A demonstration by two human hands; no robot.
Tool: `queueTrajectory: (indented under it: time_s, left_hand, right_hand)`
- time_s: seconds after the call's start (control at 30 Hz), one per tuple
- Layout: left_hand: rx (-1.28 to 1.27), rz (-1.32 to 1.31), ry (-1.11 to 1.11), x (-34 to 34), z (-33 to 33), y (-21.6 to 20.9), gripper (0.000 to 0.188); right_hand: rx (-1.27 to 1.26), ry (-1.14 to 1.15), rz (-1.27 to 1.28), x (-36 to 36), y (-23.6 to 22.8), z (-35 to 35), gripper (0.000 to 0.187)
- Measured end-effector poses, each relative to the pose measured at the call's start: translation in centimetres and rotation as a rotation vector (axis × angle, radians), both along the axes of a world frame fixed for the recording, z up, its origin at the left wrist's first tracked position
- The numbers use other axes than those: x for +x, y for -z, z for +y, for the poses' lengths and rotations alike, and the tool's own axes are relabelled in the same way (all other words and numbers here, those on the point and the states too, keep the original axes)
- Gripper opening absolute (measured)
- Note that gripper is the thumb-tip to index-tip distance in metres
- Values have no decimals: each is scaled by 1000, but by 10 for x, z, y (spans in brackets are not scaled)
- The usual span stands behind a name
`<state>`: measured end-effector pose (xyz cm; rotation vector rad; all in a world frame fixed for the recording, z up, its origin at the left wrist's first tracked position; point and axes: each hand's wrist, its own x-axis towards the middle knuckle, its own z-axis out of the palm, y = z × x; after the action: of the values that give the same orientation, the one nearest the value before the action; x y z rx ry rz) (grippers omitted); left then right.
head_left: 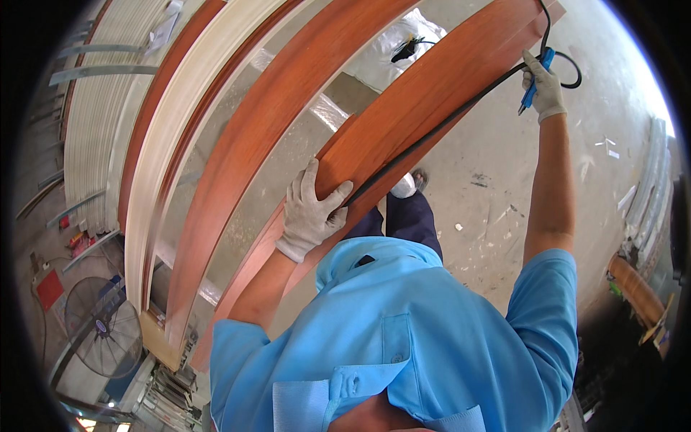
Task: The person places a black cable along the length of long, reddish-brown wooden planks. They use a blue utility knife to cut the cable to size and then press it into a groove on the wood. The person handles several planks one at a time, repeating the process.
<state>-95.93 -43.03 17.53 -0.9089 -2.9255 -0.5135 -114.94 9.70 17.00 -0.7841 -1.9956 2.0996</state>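
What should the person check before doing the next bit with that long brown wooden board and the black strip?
1. Left hand gripping the long reddish-brown wooden board: ok.
2. Right hand holding the blue-handled tool: ok.
3. Black rubber strip lying along the board's edge: ok.
4. Strip seated fully in the edge: cannot tell.
5. Grey work gloves on both hands: ok.
6. Black cable loop free of tangles: cannot tell.

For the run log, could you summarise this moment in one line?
left hand: grips wooden strip | right hand: holds black cord
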Motion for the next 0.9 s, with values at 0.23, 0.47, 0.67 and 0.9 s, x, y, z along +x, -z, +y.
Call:
queueTrajectory:
  time_s: [0.23,0.47,0.67,0.9]
  left_hand:
    - [-20,-23,-17,2,0,-1,57]
    - [-33,5,-24,3,0,1,57]
    - [-53,13,-52,0,12,-3,60]
    - [-40,46,-48,-33,57,1,58]
  right_hand:
    - [621,28,-189,-21,16,-14,36]
    - [697,-77,-92,-32,22,-12,33]
    - [428,-176,7,-21,19,-5,36]
    - [394,-170,-10,-19,16,-11,37]
